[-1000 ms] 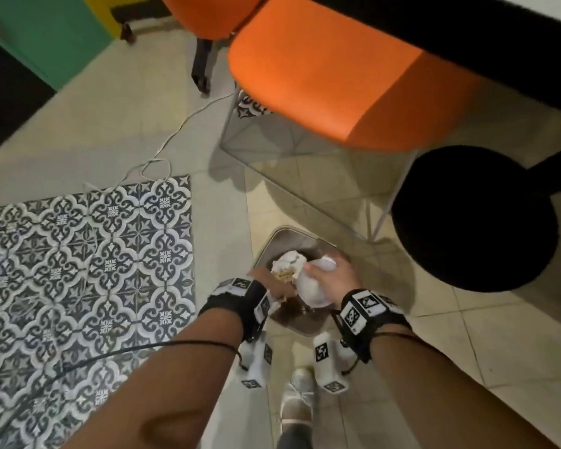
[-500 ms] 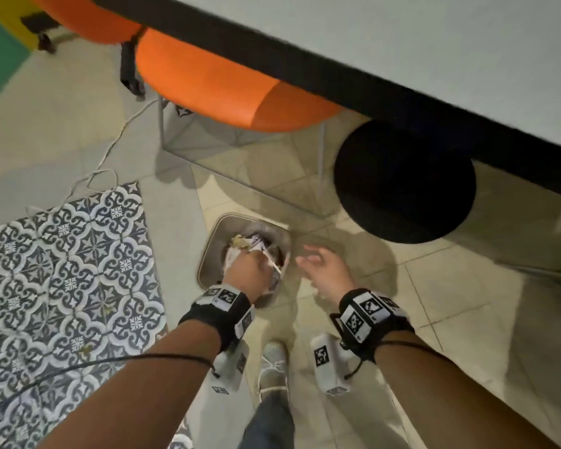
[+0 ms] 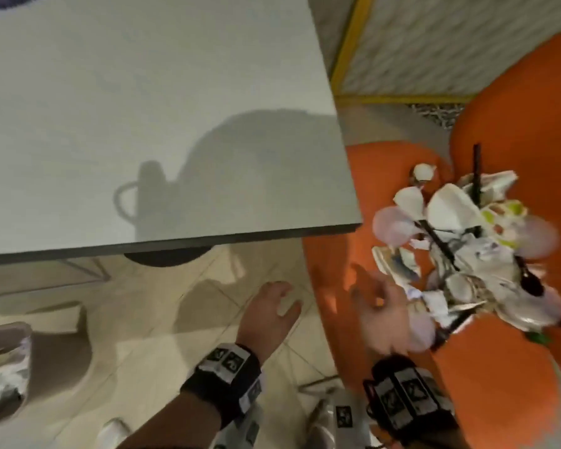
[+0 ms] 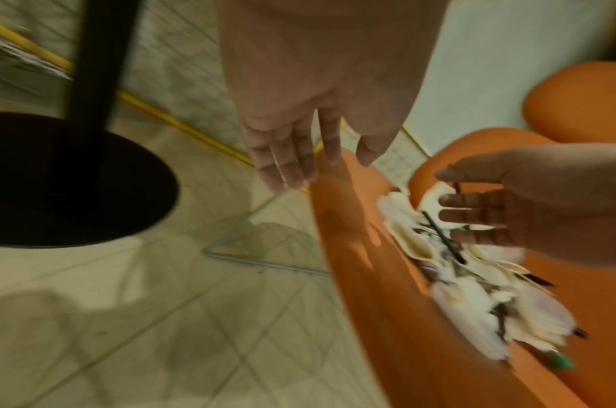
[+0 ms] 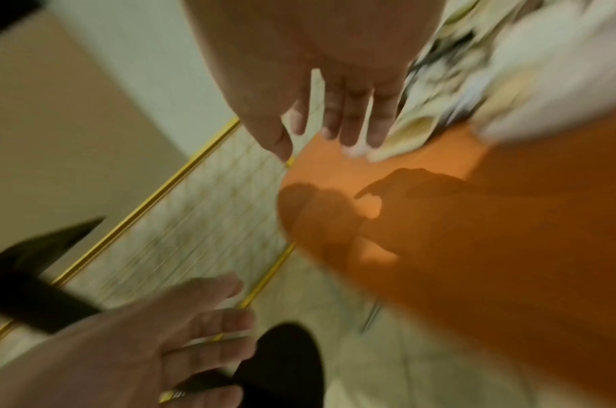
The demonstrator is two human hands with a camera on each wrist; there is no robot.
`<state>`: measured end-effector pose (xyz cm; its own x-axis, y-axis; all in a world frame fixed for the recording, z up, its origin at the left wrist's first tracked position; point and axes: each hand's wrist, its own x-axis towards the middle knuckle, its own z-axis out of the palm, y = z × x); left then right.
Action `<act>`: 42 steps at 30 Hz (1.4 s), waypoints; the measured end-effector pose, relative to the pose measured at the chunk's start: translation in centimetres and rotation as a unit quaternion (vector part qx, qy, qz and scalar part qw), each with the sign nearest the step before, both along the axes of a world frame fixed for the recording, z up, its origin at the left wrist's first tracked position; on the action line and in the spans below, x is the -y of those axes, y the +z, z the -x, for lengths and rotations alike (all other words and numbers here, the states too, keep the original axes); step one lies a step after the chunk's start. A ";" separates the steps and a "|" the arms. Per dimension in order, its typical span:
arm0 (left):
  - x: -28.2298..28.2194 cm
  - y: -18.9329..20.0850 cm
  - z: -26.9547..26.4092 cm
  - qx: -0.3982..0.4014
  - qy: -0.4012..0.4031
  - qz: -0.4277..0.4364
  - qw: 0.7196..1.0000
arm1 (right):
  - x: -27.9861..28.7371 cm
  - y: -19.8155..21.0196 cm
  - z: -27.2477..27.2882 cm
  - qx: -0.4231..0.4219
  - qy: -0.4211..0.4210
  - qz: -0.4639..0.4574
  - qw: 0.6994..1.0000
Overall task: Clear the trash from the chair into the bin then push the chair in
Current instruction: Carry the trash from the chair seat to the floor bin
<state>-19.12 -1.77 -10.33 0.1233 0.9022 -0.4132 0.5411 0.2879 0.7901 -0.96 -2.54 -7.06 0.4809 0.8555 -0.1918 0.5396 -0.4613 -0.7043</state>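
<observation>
My right hand (image 3: pixel 381 314) and left hand (image 3: pixel 269 315): fingers released, empty. Trash (image 3: pixel 473 251) heaped on orange chair (image 3: pixel 499 384) seat, near counter (image 3: pixel 143 124) corner. Bin (image 3: pixel 4 367) only in head view, far left; floor (image 3: pixel 175 335) between them open.

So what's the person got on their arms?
Each bare forearm, no sleeves, ends in a black wristband patched with white squares carrying black square-code markings. See one behind the left hand and one behind the right hand. A whitish camera block, tagged with the same codes, hangs under each wristband. There are no gloves.
</observation>
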 end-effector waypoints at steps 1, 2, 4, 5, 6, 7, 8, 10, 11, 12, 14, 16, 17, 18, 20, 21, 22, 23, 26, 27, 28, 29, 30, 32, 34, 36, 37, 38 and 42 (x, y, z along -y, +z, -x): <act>-0.8 0.9 -3.6 -0.002 -0.021 -0.003 1.000 | 0.2 0.4 -4.0 0.045 -0.030 0.010 0.999; -1.5 1.3 -7.0 -0.003 -0.041 -0.013 0.999 | 0.5 0.7 -7.5 0.076 -0.048 0.014 0.996; -3.0 1.9 -13.2 -0.012 -0.060 -0.042 0.997 | 0.7 0.9 -13.5 0.127 -0.068 0.040 0.989; -3.7 2.3 -15.9 -0.026 -0.055 -0.044 0.997 | 0.8 0.7 -15.8 0.128 -0.085 0.061 0.986; -4.4 1.7 -18.2 -0.034 -0.037 -0.033 0.998 | 0.9 0.5 -17.5 0.110 -0.109 0.091 0.984; -5.2 0.9 -20.3 -0.030 -0.013 0.012 0.999 | 0.8 -0.2 -18.9 0.073 -0.146 0.129 0.978; -5.9 0.4 -22.0 -0.031 0.013 0.054 0.998 | 0.8 -0.7 -19.8 0.026 -0.186 0.159 0.969; -7.4 -1.9 -24.3 -0.063 0.023 0.092 0.994 | 0.5 -2.0 -20.9 -0.073 -0.250 0.189 0.947; -7.9 -2.2 -25.2 -0.079 0.023 0.097 0.992 | 0.2 -2.8 -21.2 -0.118 -0.272 0.190 0.936; -8.4 -2.6 -25.9 -0.087 0.024 0.098 0.991 | -0.2 -3.5 -21.4 -0.161 -0.293 0.180 0.925; -9.2 -2.4 -27.0 -0.113 0.023 0.096 0.989 | -1.2 -4.3 -21.6 -0.226 -0.337 0.141 0.903; -9.8 -2.2 -27.4 -0.128 0.033 0.110 0.985 | -2.2 -4.6 -21.6 -0.256 -0.354 0.111 0.892; -9.9 -2.1 -27.4 -0.119 0.046 0.121 0.984 | -2.8 -4.7 -21.7 -0.263 -0.357 0.102 0.891; -9.9 -2.2 -27.3 -0.109 0.052 0.125 0.985 | -3.2 -4.6 -21.7 -0.268 -0.354 0.097 0.891; -9.8 -2.5 -27.1 -0.081 0.007 0.110 0.991 | -3.6 -4.6 -21.9 -0.276 -0.360 0.098 0.886; -9.6 -2.2 -27.0 -0.062 -0.019 0.092 0.994 | -3.7 -5.0 -22.1 -0.281 -0.363 0.098 0.883; -9.3 -2.2 -26.9 -0.036 -0.028 0.077 0.996 | -3.6 -5.2 -22.3 -0.285 -0.363 0.096 0.882; -9.0 -2.0 -26.7 -0.002 -0.016 0.071 0.997 | -3.4 -5.6 -22.7 -0.287 -0.368 0.101 0.878; -8.4 -1.0 -26.1 0.058 0.036 0.069 0.995 | -2.9 -5.7 -23.2 -0.265 -0.359 0.113 0.888; -8.3 -0.8 -25.8 0.062 0.046 0.073 0.994 | -2.6 -5.6 -23.3 -0.252 -0.353 0.120 0.893; -8.2 -0.6 -25.5 0.075 0.052 0.079 0.993 | -2.2 -5.8 -23.4 -0.244 -0.353 0.119 0.895; -8.0 -0.3 -25.0 0.082 0.047 0.089 0.992 | -1.9 -5.9 -23.5 -0.245 -0.354 0.111 0.896; -7.7 0.1 -24.6 0.083 0.036 0.096 0.991 | -1.5 -6.1 -23.5 -0.243 -0.351 0.096 0.899; -6.8 0.6 -23.8 0.058 -0.010 0.109 0.992 | -0.9 -6.1 -23.5 -0.243 -0.334 0.075 0.908; -5.5 0.5 -23.6 0.040 -0.055 0.138 0.988 | -0.5 -6.2 -23.6 -0.253 -0.313 0.065 0.913; -4.3 0.2 -24.0 0.005 -0.091 0.156 0.984 | -0.5 -6.0 -23.6 -0.264 -0.294 0.062 0.916; -3.9 -0.2 -24.3 -0.011 -0.104 0.155 0.982 | -0.6 -5.9 -23.5 -0.272 -0.282 0.059 0.918; -3.5 -0.6 -24.7 -0.023 -0.108 0.153 0.982 | -0.7 -5.6 -23.4 -0.281 -0.270 0.061 0.919; -2.5 -1.3 -25.8 -0.054 -0.061 0.139 0.987 | 0.8 -5.2 -23.9 -0.274 -0.210 0.064 0.936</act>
<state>6.72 0.74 -11.63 0.1664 0.7326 -0.6600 0.6617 0.4134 0.6256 22.98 -3.30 -12.31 0.5689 0.5663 -0.5964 -0.1338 -0.6518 -0.7465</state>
